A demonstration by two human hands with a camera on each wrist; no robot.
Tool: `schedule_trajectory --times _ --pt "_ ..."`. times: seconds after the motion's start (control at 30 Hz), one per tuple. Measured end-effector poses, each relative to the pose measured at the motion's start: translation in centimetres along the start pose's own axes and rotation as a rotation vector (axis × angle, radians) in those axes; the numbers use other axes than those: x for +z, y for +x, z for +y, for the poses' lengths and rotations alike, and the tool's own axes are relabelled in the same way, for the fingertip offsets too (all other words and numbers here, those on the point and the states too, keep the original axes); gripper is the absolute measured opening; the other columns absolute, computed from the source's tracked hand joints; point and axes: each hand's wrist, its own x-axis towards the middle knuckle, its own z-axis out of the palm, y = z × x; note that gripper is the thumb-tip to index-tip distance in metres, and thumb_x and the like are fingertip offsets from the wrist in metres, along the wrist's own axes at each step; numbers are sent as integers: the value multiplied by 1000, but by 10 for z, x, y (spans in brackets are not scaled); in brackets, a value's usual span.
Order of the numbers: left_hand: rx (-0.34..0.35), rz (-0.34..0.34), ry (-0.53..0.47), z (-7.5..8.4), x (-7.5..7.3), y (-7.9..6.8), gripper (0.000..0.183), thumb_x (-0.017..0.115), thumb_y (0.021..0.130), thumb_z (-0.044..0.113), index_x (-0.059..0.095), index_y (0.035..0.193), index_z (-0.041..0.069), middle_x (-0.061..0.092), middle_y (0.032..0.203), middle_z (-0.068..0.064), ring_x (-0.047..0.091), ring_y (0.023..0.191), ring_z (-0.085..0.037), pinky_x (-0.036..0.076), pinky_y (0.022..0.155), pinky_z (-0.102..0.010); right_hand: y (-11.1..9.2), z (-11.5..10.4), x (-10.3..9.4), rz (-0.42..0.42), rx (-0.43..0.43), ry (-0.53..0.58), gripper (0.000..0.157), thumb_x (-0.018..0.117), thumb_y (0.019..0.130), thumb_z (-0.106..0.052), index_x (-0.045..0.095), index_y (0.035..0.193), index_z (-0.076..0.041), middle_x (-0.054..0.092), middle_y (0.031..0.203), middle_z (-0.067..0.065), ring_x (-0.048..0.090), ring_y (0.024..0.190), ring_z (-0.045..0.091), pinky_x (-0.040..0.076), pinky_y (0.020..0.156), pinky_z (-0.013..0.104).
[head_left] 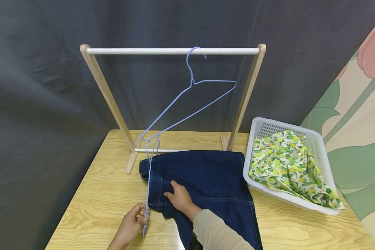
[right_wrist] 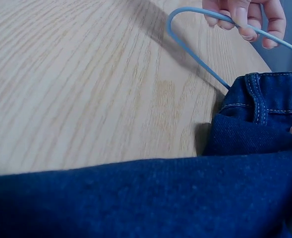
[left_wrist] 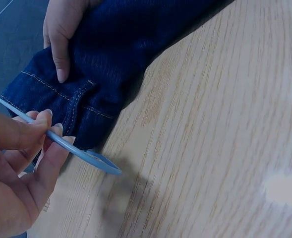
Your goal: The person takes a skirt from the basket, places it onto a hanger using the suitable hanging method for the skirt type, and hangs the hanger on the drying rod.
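Two bare hands work over a light wood-grain table [head_left: 90, 194], seen from above. The left hand [head_left: 132, 222], at the lower left, pinches one rounded end of a thin lavender-blue hanger [left_wrist: 86, 156] between thumb and fingertips. That hanger is turned nearly edge-on to the head view, running away from the person alongside the waistband of a dark blue denim garment [head_left: 212, 177]; in the right wrist view its wire meets the waistband edge and passes out of sight there, so whether it lies inside or behind cannot be told. The garment is spread on the table in front of the rack, waistband to the left, with pale stitching and a belt loop visible up close. The right hand [head_left: 181, 199], coming from a beige sleeve [head_left: 220, 231], rests on the denim near the waistband; whether its fingers grip the cloth cannot be told. Behind stands a wooden rack [head_left: 247, 93] with a white top rod [head_left: 143, 51], from which a second hanger [head_left: 215, 81] of the same colour hangs bare. Just beside the garment, on the right, a white basket [head_left: 324, 149] holds a crumpled lemon-print cloth [head_left: 281, 166]. Dark grey fabric [head_left: 34, 86] covers the background, and a floral panel [head_left: 362, 104] shows at far right.
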Motion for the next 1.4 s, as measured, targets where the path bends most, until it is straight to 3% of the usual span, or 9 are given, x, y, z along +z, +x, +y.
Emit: schedule_trajectory --times 0.1,0.27,0.4,0.6,0.83,1.03,1.2,1.4 --pt "9 0 2 2 0 -1 29 52 74 -14 49 101 -4 49 77 -9 46 57 -12 39 47 -22 0 0 1 -19 11 2 20 61 80 -17 50 89 -3 58 78 11 57 72 24 42 58 33" --pt "37 -10 32 4 2 -2 28 51 73 -14 49 100 -4 48 77 -8 46 56 -12 40 47 -22 -1 2 4 -2 -25 -17 38 51 87 -23 47 111 6 57 97 22 56 86 33 44 68 41" --pt "52 -20 65 5 4 -3 29 51 73 -15 49 99 -4 48 76 -8 47 56 -12 40 47 -22 -1 -2 3 13 -32 -55 37 53 85 -27 50 108 2 58 94 19 57 83 30 45 64 39" --pt "57 -19 78 4 6 -3 28 52 72 -16 49 97 -3 49 76 -11 46 55 -11 40 46 -21 0 -5 -1 -1 -37 -52 24 63 77 -22 54 89 -4 60 79 11 58 72 24 44 58 33" --pt "49 -31 60 0 8 0 27 52 73 -14 50 96 -2 49 75 -8 45 55 -12 39 46 -21 -1 7 -8 -142 -76 67 27 64 75 -21 57 95 -4 61 87 8 56 79 20 44 68 28" --pt "68 -42 55 -3 10 2 27 51 71 -16 51 95 -4 49 74 -8 45 54 -11 39 46 -20 0 11 -15 -215 -24 175 35 66 73 -19 57 101 -1 59 87 7 53 79 19 43 69 28" --pt "71 -59 39 -4 12 4 26 52 71 -16 52 95 -5 50 74 -9 44 52 -9 38 45 -19 1 11 -21 -226 16 327 30 66 72 -13 58 96 2 57 83 6 52 76 16 42 67 26" --pt "76 -102 19 -5 15 6 26 51 71 -15 52 95 -6 49 75 -7 44 52 -7 37 45 -18 4 8 -24 -212 45 425 25 65 72 -10 58 93 3 57 80 6 52 73 14 42 65 25"
